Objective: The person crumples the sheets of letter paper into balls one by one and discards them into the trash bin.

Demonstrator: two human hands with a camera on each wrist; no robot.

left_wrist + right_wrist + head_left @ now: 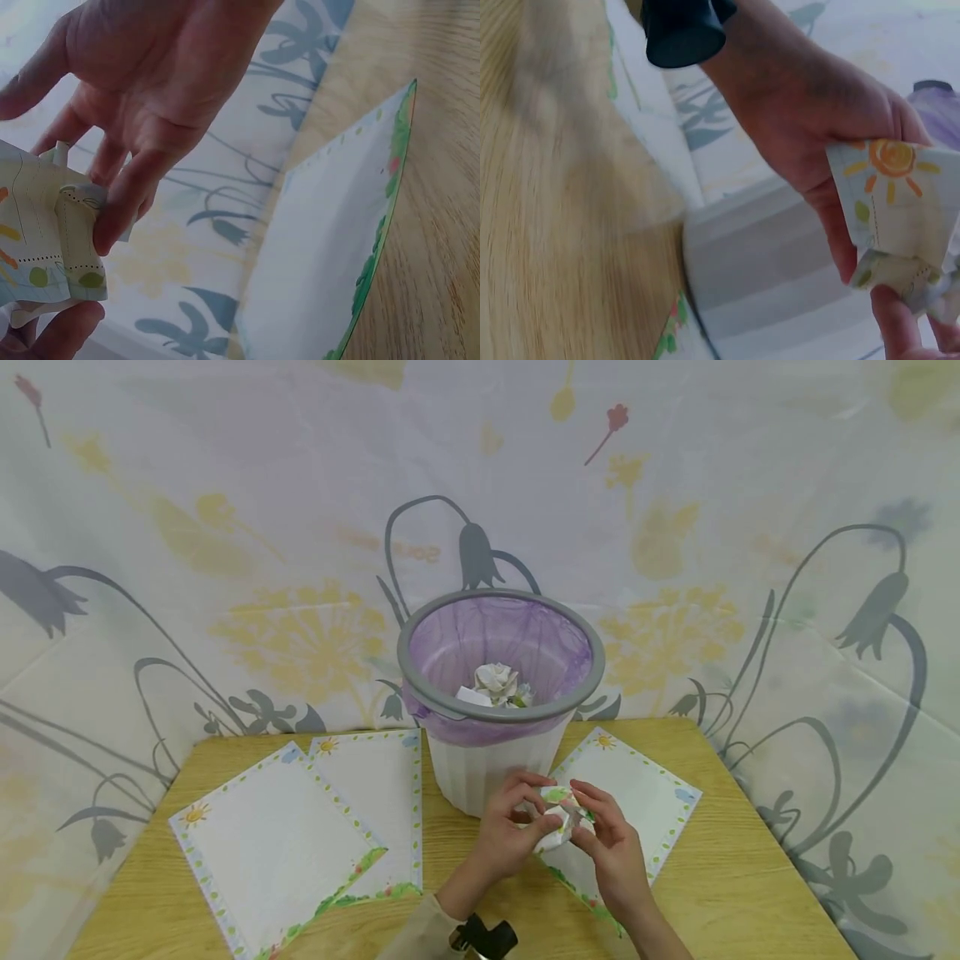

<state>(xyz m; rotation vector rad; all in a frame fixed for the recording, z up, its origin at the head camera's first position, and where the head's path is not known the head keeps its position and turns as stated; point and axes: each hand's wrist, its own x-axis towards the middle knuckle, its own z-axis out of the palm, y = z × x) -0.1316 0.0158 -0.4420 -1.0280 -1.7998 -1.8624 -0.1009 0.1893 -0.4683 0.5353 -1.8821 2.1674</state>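
Note:
Between both hands is a partly crumpled paper sheet (552, 840) with a printed floral border. The left hand (504, 828) grips its left side with bent fingers and thumb, while the right hand (617, 858) pinches the right side. In the right wrist view a sun print shows on the folded paper (904, 206); creases and a dotted line are visible on the paper (37, 240) in the left wrist view. Both hands are in front of a white bin (487, 768) with a grey rim and purple liner. Crumpled papers (495, 679) lie inside it.
Two overlapping bordered sheets (277, 852) lie flat left of the bin. Another sheet (648, 806) lies to the right, partly under the hands. All are on a wooden table (742, 877), with a flower-printed curtain (300, 527) behind.

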